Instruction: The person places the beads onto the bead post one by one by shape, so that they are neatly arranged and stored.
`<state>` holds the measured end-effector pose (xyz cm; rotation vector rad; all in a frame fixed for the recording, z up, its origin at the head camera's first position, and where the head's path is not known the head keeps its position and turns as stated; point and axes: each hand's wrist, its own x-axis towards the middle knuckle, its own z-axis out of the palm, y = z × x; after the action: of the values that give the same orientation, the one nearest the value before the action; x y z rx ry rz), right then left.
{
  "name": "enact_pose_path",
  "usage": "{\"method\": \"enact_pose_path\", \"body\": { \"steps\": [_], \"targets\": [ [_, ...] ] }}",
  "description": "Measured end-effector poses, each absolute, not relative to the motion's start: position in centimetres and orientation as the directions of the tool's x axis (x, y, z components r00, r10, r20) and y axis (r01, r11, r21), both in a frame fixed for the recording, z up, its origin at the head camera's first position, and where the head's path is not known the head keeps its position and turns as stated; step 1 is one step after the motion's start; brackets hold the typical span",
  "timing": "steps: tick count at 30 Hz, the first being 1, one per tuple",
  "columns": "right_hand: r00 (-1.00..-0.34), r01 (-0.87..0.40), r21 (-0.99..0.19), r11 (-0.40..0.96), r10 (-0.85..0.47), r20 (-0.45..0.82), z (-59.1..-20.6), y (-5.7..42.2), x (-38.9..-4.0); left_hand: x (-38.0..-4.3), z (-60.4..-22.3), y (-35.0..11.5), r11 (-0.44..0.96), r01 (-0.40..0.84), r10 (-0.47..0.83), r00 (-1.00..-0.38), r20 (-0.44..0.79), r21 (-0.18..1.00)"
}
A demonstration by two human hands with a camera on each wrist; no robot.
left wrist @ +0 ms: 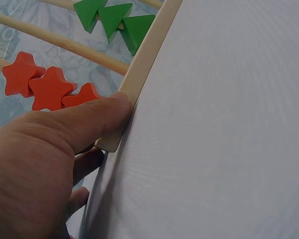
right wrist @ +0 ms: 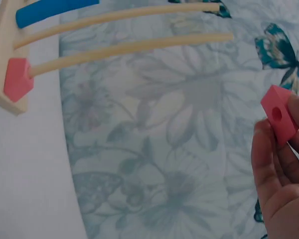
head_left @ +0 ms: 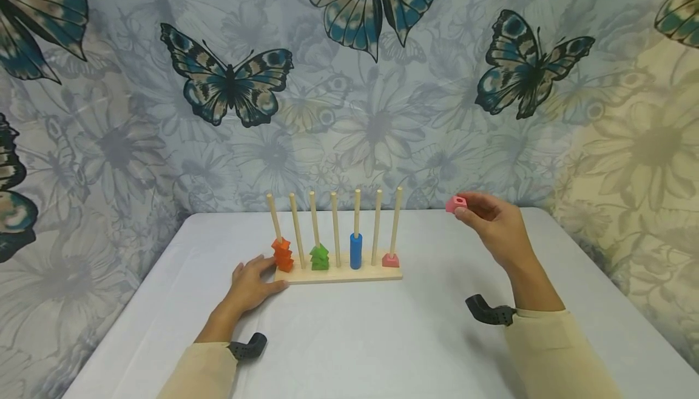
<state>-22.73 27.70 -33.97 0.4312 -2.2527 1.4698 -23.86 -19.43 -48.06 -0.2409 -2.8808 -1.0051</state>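
A wooden peg board [head_left: 344, 277] with a row of upright pegs stands on the table. Its left end is gripped by my left hand [head_left: 252, 285], the thumb [left wrist: 107, 112] along the front edge and the other fingers round the end. Up in the air to the right of the board, my right hand [head_left: 494, 223] pinches a pink block [right wrist: 279, 112] with a round hole through it. Another pink block [head_left: 390, 260] sits at the foot of the rightmost peg. Orange stars [head_left: 283, 256] are stacked on the leftmost peg, beside the left hand.
Green triangles [head_left: 320, 258] and a blue cylinder stack [head_left: 356, 251] fill two other pegs; the remaining pegs are bare. A white cloth covers the table [head_left: 349, 338]. Behind it hangs a butterfly-patterned backdrop [head_left: 377, 132].
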Motion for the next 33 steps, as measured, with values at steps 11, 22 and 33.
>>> {"method": "enact_pose_path", "body": {
  "steps": [11, 22, 33],
  "targets": [
    [-0.826, -0.551, -0.778, 0.303, -0.064, 0.560, -32.0, 24.6, -24.3, -23.9, -48.2, -19.5, 0.778, 0.167, 0.116, -0.986, 0.122, 0.606],
    [-0.794, -0.605, -0.759, 0.242, -0.119, 0.596, -31.3, 21.8, -25.9, -23.8, -48.1, -19.4, 0.773, 0.166, 0.117, -0.986, 0.120, 0.612],
    [-0.831, -0.552, -0.754, 0.355, -0.164, 0.531, -31.2, 19.7, -26.4, -23.6, -47.8, -19.3, 0.772, 0.164, 0.116, -0.986, 0.117, 0.614]
  ]
}}
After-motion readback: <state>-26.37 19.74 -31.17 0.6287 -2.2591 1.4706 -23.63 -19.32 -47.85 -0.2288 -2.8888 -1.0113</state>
